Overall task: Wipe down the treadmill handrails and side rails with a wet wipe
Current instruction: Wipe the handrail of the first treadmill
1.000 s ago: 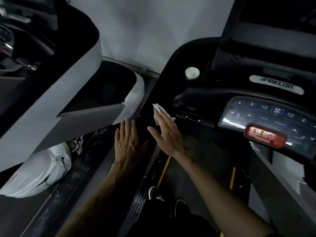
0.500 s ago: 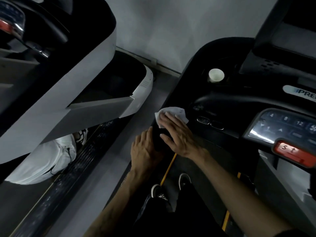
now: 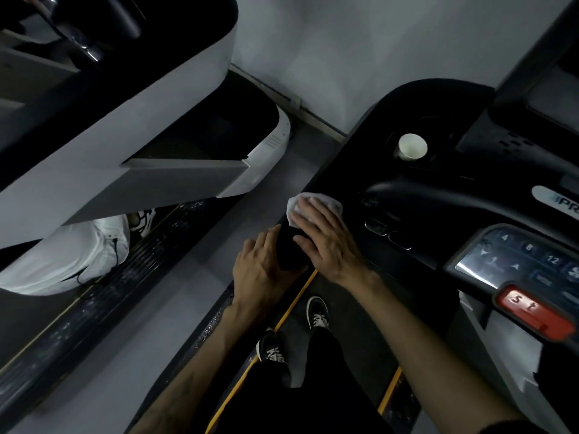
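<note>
1. Two shoes are standing nearest the camera on the dark belt, between the yellow edge stripes. Judging from that stance, the person is reaching forward and left, so keeping weight centred on the belt is helping the wipe stay steady.

2. Next out, the left hand is resting on the outer side of the black handrail, fingers loosely curved against it. Whether it is truly clasping the rail or only bracing is hard to tell in this dim light.

3. Just beyond, the right hand is lying palm-down on top of the same rail, fingers fairly straight and spread, pressing the wet wipe flat rather than pinching it.

4. The wipe is sitting under and ahead of the fingertips, a white bunched edge showing past them where the rail is meeting the console.

5. For a good pass, I would judge that firm, even pressure is needed, with the wipe wrapping over the rail's curve so the sides and underside are getting covered, not only the top.

6. Farther on, a paper cup is sitting in the console's holder, well apart from the wipe, and a neighbouring treadmill is filling the left side.
</note>
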`<move>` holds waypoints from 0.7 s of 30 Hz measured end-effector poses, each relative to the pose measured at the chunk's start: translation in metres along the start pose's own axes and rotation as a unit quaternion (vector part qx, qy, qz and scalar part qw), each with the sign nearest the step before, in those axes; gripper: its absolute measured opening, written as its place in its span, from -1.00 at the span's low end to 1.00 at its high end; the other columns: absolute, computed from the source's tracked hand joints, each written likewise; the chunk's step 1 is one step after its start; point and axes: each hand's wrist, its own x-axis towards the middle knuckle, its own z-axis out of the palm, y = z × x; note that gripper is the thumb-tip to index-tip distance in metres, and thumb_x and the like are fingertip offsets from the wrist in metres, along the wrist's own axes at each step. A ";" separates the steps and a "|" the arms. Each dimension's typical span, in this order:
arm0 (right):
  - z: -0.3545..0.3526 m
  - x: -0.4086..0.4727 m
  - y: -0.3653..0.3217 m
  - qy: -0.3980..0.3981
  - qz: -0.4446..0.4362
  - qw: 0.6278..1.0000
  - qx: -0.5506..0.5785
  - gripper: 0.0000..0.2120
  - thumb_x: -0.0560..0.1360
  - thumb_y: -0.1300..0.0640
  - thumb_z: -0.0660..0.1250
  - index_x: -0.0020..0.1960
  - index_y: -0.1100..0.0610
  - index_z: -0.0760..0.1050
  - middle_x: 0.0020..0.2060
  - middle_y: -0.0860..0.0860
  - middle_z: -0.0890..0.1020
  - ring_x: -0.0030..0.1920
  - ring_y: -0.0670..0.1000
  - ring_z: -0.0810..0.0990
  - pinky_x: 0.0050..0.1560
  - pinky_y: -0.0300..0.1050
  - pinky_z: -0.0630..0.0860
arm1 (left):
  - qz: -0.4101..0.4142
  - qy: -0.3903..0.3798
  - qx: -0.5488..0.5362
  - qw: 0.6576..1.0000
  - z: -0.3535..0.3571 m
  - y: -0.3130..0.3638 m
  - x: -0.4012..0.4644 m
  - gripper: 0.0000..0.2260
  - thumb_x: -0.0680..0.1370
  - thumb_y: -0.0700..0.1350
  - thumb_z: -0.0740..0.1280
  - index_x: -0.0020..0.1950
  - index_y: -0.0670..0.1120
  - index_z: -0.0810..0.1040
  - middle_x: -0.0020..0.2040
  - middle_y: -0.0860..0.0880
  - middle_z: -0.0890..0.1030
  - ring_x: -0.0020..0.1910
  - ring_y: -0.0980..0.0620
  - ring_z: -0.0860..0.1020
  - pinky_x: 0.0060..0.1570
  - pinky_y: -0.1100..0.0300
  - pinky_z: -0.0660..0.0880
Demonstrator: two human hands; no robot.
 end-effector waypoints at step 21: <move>-0.007 -0.006 0.008 -0.049 -0.050 0.998 -0.011 -0.44 0.72 -0.14 0.00 0.57 0.17 0.32 0.58 0.05 0.30 0.62 0.08 0.17 0.59 0.14 0.14 | 0.017 -0.004 0.037 0.999 0.008 -0.003 -0.002 -0.24 0.46 0.37 0.40 0.52 -0.05 0.41 0.41 0.02 0.55 0.03 -0.04 0.54 -0.12 0.16 0.36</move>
